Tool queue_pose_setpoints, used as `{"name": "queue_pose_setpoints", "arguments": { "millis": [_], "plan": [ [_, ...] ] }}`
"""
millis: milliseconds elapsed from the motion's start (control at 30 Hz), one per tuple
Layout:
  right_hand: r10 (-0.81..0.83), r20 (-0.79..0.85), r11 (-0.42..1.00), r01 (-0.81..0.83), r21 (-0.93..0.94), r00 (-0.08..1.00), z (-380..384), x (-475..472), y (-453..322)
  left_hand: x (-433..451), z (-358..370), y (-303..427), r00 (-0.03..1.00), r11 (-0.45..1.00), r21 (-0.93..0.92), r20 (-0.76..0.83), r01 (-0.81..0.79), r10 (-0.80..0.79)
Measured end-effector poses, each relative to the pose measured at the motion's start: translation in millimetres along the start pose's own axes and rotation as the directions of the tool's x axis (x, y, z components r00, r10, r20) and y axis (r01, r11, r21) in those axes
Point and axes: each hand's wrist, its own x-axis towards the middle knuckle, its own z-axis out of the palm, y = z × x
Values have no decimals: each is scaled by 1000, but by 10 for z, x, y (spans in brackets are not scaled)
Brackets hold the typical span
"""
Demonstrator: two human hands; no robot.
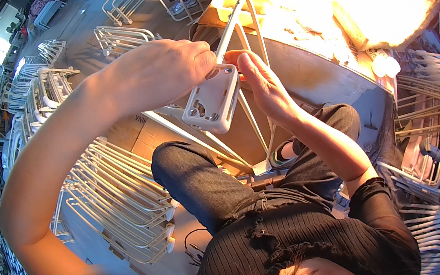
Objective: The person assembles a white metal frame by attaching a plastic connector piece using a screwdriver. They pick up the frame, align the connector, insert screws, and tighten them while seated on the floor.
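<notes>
A white plastic bracket with a recessed face, holes and metal fasteners sits on a white metal tube frame between my knees. My left hand has its fingers curled over the bracket's upper left corner, gripping it there; the fingertips are partly hidden. On the other side, my right hand is beside the bracket's upper right edge with the thumb raised. Its other fingers reach behind the bracket towards the tube, and whether they hold anything is hidden. The frame's lower corner with a white end piece is down near my shoe.
A workbench under bright light stands ahead right, with a yellow tray and small parts on it. Rows of bent white tube frames lie at my left, and more stacked tubes at my right. Another person's shoe shows beyond.
</notes>
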Motion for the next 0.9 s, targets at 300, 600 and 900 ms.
{"name": "queue_pose_setpoints", "arguments": {
  "millis": [300,600,900],
  "plan": [
    [2,-37,998,-4,-56,999,-4,-17,-54,-52,-173,-27,980,949,-258,-40,179,-195],
    [81,-12,993,-80,83,997,-23,67,50,52,-141,29,987,935,-321,90,152,-130],
    [176,-9,890,-155,429,984,172,399,-132,-214,527,656,808,723,-568,-163,393,-567]
  ]
}}
